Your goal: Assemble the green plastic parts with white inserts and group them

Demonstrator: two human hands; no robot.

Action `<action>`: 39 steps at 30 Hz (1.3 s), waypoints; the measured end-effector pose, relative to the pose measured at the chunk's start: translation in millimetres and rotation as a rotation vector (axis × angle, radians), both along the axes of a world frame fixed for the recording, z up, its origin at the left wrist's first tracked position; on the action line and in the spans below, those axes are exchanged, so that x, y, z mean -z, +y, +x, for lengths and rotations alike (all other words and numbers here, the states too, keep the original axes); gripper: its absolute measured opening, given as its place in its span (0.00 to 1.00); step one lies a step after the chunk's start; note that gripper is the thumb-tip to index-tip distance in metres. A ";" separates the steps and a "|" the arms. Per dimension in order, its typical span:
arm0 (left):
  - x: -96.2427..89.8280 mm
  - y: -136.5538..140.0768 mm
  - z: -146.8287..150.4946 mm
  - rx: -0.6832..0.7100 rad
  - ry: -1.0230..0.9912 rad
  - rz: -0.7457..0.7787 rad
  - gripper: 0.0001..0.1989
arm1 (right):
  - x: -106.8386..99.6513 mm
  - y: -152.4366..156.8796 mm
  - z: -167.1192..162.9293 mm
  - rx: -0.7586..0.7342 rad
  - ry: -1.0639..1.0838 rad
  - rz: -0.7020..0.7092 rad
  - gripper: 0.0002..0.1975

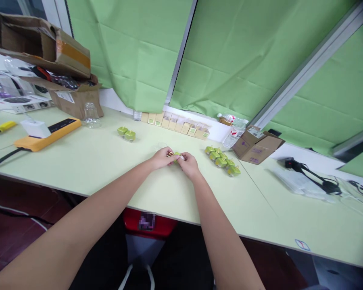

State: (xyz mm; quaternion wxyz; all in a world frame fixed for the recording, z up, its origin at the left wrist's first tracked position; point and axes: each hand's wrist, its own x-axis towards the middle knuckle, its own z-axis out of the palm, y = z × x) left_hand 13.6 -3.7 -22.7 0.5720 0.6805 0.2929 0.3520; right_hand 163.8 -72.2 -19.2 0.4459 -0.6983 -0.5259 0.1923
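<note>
Over the middle of the table, my left hand (162, 158) and my right hand (188, 163) meet around a small green piece (177, 154) with a thin yellowish loop. The fingers of both hands are closed and pinch it, and they cover most of it. Just beyond my left hand lies a clear, round plastic piece (161, 145). To the right stand several small clear cups with green covers and yellow loops (220, 162). Farther left, a pair of similar green-covered cups (126, 134) sits on the table.
Small tan boxes (175, 123) line the back edge. Plastic bottles (232, 137) and an open carton (255, 146) stand at the back right. On the left are an orange power strip (48, 136), a glass jar (91, 116) and cardboard boxes (75, 100). Black cables (314, 179) lie far right.
</note>
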 end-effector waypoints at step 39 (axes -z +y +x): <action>-18.1 -10.1 -9.4 0.173 -0.481 -0.374 0.21 | -23.9 -9.1 -12.8 -0.149 0.462 0.318 0.22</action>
